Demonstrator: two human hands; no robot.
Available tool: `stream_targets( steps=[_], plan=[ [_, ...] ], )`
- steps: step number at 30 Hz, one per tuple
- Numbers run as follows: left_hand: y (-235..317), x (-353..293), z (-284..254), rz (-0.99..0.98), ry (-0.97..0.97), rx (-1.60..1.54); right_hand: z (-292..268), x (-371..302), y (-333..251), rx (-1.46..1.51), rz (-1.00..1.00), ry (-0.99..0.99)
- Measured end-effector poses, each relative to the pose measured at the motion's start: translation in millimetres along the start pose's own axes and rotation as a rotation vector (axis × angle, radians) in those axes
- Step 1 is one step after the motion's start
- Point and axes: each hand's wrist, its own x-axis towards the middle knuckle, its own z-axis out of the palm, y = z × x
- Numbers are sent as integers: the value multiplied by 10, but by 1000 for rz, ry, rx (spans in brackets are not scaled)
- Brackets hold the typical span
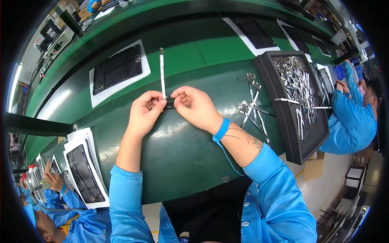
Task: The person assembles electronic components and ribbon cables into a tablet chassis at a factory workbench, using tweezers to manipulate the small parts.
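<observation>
Green bench (190,154) — both hands pinch one small dark part (169,104): left hand (146,111), right hand (195,106); white strip (162,73) stands straight up-frame from it.

blue sleeves (125,190), blue wrist strap (221,129), forearm tattoo (247,139)

Tray (270,85) right of hands – loose strips (253,107) between; panel (117,69) behind-left.

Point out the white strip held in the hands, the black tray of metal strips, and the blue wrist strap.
white strip (162,73), head view, mid-length.
black tray (283,117), head view, left rim.
blue wrist strap (222,129), head view, band.
</observation>
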Motion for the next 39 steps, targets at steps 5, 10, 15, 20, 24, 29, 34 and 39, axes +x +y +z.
stream_targets(
  steps=[5, 10, 15, 20, 24, 29, 34, 39],
  plan=[
    [16, 3, 5, 1, -11, 22, 4, 7, 46, 42, -9, 17],
    [8, 4, -5, 15, -22, 3, -5, 1, 28, 12, -16, 10],
    [57, -5, 8, -8, -31, 15, 0, -15, -24, -12, -37, -5],
    [29, -16, 4, -2, -20, 50, 8, -34, -25, -50, -61, -16],
    [30, -12, 10, -6, -4, 62, 7, -38, -9, -55, -64, -8],
    [79, 9, 2, 7, 5, 27, 8, -17, -27, -66, -97, 6],
    [25, 33, -10, 5, 13, -34, 15, -7, 25, -60, -86, 1],
    [6, 17, 11, 3, 6, -105, 3, -24, 21, -46, -70, 1]
  ],
)
